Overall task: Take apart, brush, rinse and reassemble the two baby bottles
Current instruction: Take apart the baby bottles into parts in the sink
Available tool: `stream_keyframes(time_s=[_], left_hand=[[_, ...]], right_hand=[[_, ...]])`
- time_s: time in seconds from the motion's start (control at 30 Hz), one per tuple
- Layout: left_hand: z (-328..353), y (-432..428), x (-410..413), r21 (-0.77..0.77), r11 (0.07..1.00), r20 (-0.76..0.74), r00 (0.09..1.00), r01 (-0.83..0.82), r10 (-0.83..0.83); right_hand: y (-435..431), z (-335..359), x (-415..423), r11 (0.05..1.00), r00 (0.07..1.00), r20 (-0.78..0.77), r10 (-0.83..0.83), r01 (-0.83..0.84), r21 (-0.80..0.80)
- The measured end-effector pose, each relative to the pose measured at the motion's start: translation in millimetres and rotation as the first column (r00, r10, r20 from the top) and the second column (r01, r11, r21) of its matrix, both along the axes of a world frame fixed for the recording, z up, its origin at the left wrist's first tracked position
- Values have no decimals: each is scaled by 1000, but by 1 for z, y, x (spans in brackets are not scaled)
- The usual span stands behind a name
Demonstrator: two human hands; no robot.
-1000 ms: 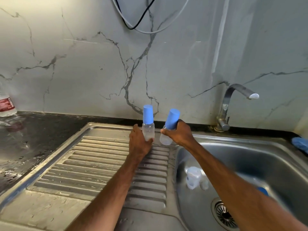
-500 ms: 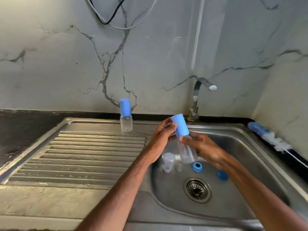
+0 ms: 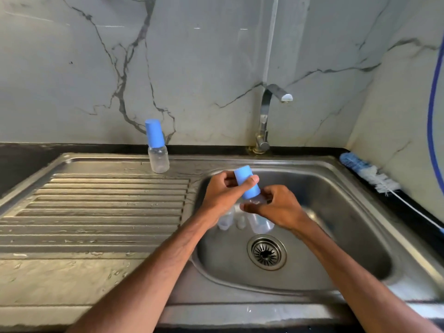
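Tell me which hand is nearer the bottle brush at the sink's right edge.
Right. The right hand, holding the bottle, is left of the bottle brush; the left hand, gripping the blue cap, sits farther left.

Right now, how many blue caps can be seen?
2. One blue cap tops the standing bottle at the drainboard's back edge. The other cap, gripped by the left hand, sits on the held bottle in the right hand over the sink. More may hide behind the hands.
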State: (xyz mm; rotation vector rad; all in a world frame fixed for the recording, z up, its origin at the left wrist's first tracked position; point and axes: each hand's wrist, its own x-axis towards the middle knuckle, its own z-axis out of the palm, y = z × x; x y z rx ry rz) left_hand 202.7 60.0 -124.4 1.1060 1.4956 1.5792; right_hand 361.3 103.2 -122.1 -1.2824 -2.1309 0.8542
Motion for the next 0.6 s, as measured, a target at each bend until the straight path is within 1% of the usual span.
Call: stream_keyframes(time_s=[0.07,0.1,0.13,0.17,0.23,0.3,0.33,0.37,0.43,0.47,0.5,0.53,0.6], left_hand=[[-2,-1,-1,-25,987,11,987,161,-161],[-3,-3,0,-56,967,3,969,247,-248],[-5,-4,1,-87,945,-19,948,316,-319],[-7,-6,3,-103,927,-58,929,359,-366],[-10,-6,5,-69,918,-169,903,389,-395],[-9,-6,4,-23,899,-212,877,437,-432],[-8,-6,3,-21,887,-212,864,462,-456],[-9,-6,2,-32,876,-211,853,482,-477],[-9,-7,-1,-58,861,-218,836,505,-504],[-9,-8,-1,-62,861,-240,830,505,-504],[-9,-8,-1,-59,869,-290,825,491,-485],[-8,-8,1,-49,886,-363,819,460,-445],[-7,-10,4,-16,928,-498,802,373,-330]], right_hand=[[0,4,4,984,978,-209,20,-57,-171],[1,5,7,967,956,-291,17,-89,-237],[2,7,8,958,944,-329,12,-106,-267],[3,7,9,955,942,-336,13,-111,-275],[5,7,12,947,949,-314,18,-117,-298],[9,9,19,908,941,-333,52,-184,-376],[13,11,25,864,920,-381,88,-261,-430],[16,13,31,799,884,-454,109,-349,-489],[20,19,41,652,806,-588,61,-479,-588],[21,21,44,618,790,-613,36,-500,-607],[21,22,44,629,798,-602,27,-482,-610],[20,21,42,683,824,-566,23,-426,-594],[16,18,35,823,871,-490,-38,-251,-510]])
